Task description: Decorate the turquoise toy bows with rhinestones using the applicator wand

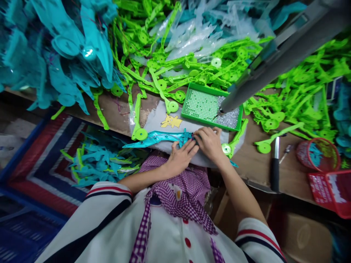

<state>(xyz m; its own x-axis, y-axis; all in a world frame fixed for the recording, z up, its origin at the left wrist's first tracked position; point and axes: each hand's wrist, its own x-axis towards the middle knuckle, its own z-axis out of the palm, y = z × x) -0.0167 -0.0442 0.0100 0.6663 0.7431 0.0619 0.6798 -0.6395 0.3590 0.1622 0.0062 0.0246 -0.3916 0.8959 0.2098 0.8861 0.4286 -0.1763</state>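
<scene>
Both hands on the blue part (161, 136), which lies just on the wearer's side of the green tray (208, 122) and reaches out past the tray's left end, pointed tip leftward. Left hand (179, 157): below the tray's left corner, forearm coming in from lower left, back of hand up, fingers straight and close together, slanting up toward the tray; thumb lifted a bit apart, at the part's near edge. Right hand (208, 143): nearer the tray, just below its front wall, forearm rising from lower right, wrist bent leftward, knuckles up, fingers curled over the part's right end. Hands meet, fingertips about touching. Grip, left: fingers resting on the part, can't tell if it's pinched. Grip, right: bent narrow, underside hidden, can't tell if it clasps.

Under the part, on the tray's near and left side, grey cloth (153, 122) with a yellow cartoon print (171, 121). Lime pieces flank it: one left of the tray (140, 118), another by the tray's lower right corner (235, 140). Dark tool (255, 69) slants down from upper right, tip over the tray's silvery bits (230, 118). Black-handled tool (275, 168) on the worktop (255, 166), well right of the tray.
</scene>
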